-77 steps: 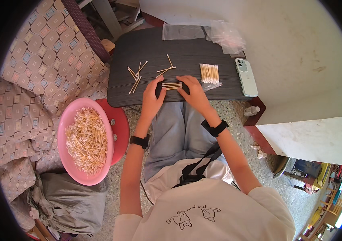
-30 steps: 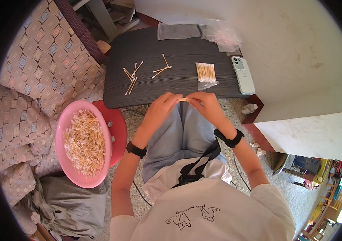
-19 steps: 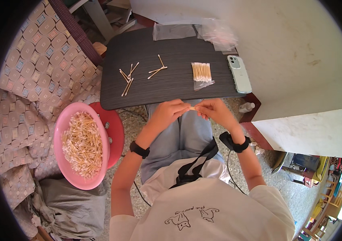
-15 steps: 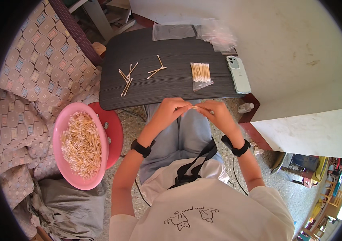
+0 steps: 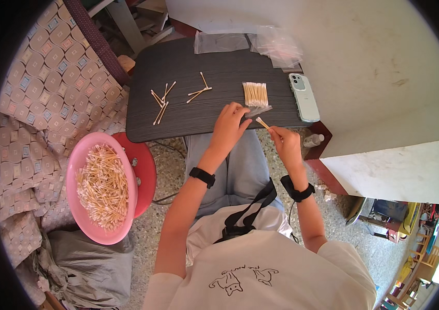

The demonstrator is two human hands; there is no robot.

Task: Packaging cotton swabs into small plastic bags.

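My right hand [image 5: 285, 144] pinches a few cotton swabs [image 5: 261, 122] by one end, their white tips pointing up and left over the table's near edge. My left hand [image 5: 229, 125] has its fingers and thumb apart, beside the loose mouth of a clear plastic bag [image 5: 258, 111]. Whether its fingertips touch the plastic I cannot make out. Inside that bag a neat row of cotton swabs [image 5: 255, 94] lies flat. Farther left on the dark table [image 5: 178, 57], several loose cotton swabs [image 5: 199, 93] lie in small groups.
A pink basin [image 5: 75, 206] heaped with cotton swabs rests on a red stool [image 5: 145, 178] at the left. A pale phone [image 5: 306, 98] lies at the table's right edge. Clear empty bags [image 5: 278, 46] are piled at the back, against the wall. Patterned fabric [image 5: 28, 150] drapes at the far left.
My hands have parted from their meeting point before the table. The left moved up to the bag's mouth; the right now holds the swabs alone, slightly to the right.
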